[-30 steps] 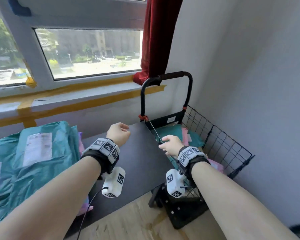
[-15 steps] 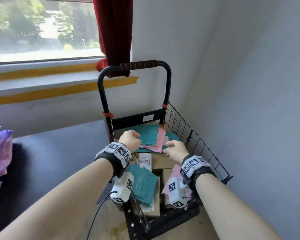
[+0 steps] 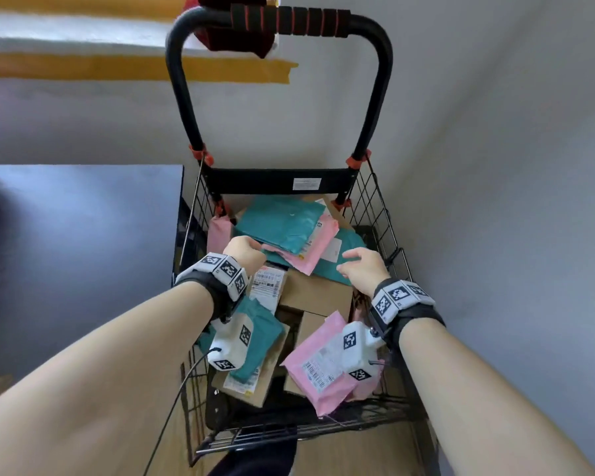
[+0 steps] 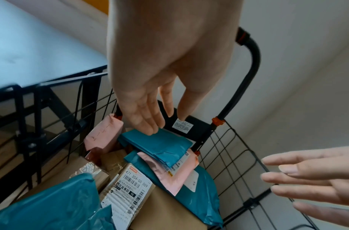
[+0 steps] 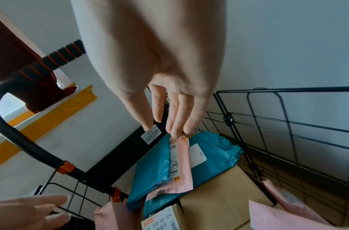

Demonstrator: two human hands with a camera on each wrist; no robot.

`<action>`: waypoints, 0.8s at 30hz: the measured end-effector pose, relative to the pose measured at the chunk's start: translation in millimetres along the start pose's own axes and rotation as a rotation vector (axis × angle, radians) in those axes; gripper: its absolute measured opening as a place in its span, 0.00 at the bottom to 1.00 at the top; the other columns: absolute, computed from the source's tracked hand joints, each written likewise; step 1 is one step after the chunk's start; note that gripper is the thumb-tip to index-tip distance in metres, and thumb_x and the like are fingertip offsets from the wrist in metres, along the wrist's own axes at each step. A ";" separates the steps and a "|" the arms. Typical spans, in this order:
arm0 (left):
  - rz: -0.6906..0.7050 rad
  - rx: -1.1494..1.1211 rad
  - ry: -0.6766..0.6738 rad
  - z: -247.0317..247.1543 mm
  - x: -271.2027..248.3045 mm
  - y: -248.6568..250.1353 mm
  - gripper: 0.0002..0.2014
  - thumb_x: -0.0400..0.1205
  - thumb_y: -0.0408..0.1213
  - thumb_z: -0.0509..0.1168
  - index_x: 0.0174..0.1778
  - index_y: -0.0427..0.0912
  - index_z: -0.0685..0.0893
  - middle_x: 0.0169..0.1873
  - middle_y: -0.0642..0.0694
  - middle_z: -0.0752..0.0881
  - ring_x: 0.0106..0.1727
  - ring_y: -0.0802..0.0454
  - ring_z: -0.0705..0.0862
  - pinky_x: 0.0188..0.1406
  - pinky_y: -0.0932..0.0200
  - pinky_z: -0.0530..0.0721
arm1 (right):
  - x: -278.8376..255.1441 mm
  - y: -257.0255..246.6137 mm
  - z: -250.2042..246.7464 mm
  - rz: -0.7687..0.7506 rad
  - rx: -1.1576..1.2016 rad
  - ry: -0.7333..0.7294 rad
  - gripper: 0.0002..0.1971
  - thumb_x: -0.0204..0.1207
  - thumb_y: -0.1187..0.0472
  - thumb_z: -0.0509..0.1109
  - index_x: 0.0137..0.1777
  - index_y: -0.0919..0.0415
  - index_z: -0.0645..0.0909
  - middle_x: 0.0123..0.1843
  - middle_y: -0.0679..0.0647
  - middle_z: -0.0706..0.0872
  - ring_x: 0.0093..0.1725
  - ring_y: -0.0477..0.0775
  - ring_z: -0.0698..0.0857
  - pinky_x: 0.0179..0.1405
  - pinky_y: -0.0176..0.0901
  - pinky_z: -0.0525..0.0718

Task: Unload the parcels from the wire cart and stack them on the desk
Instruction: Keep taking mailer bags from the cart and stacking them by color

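Note:
The black wire cart point(image 3: 380, 214) stands beside the dark desk point(image 3: 66, 255) and holds several parcels: teal bags, pink bags and cardboard boxes. My left hand point(image 3: 246, 249) hovers with straight fingers just above the top teal parcel point(image 4: 157, 144) at the cart's far end, holding nothing. Over the right side my right hand point(image 3: 359, 264) is open, its fingertips point(image 5: 173, 129) just above a narrow pink parcel point(image 5: 180, 165) that lies on a larger teal parcel point(image 5: 210, 155). A labelled cardboard box point(image 3: 315, 292) sits under them.
The cart's tall handle point(image 3: 285, 18) rises at the far end, close to the wall and a red curtain. A grey wall runs along the cart's right side. More pink parcels point(image 3: 323, 369) and a teal one point(image 3: 255, 341) lie under my wrists.
The view has swung from the desk and its parcel stack to the cart. Both hands have moved right and down into the cart, above the top parcels.

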State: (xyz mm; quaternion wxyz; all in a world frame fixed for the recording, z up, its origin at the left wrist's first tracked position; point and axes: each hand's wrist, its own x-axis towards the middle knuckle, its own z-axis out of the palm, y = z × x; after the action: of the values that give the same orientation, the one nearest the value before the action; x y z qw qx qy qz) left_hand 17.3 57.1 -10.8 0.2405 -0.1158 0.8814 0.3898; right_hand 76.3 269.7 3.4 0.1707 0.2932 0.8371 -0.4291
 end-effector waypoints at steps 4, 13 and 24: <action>-0.049 -0.040 0.058 12.8 44.9 -7.5 0.16 0.76 0.29 0.65 0.60 0.37 0.84 0.57 0.38 0.87 0.56 0.41 0.86 0.59 0.47 0.85 | 54.8 -8.1 -3.4 -0.031 -0.029 -0.031 0.16 0.74 0.66 0.72 0.62 0.62 0.80 0.53 0.56 0.84 0.55 0.55 0.83 0.56 0.45 0.81; -0.188 -0.082 0.004 55.4 156.3 -27.4 0.20 0.79 0.33 0.65 0.67 0.33 0.77 0.63 0.38 0.83 0.63 0.40 0.82 0.63 0.52 0.79 | 210.2 -39.5 35.6 -0.075 -0.173 -0.131 0.24 0.75 0.62 0.73 0.71 0.63 0.75 0.69 0.58 0.80 0.66 0.55 0.79 0.67 0.45 0.76; -0.392 -0.464 -0.037 102.1 208.3 -60.4 0.24 0.80 0.39 0.68 0.69 0.32 0.73 0.49 0.41 0.85 0.54 0.42 0.85 0.63 0.44 0.83 | 316.3 -40.4 75.6 -0.080 -0.317 -0.176 0.28 0.73 0.55 0.74 0.74 0.58 0.74 0.69 0.58 0.81 0.64 0.59 0.81 0.64 0.44 0.77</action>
State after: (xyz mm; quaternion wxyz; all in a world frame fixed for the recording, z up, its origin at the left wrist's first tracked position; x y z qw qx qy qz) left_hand -103.6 89.0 -215.4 0.2941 -0.3286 0.7252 0.5288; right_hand -190.4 298.1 -184.9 0.2701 0.1905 0.8870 -0.3225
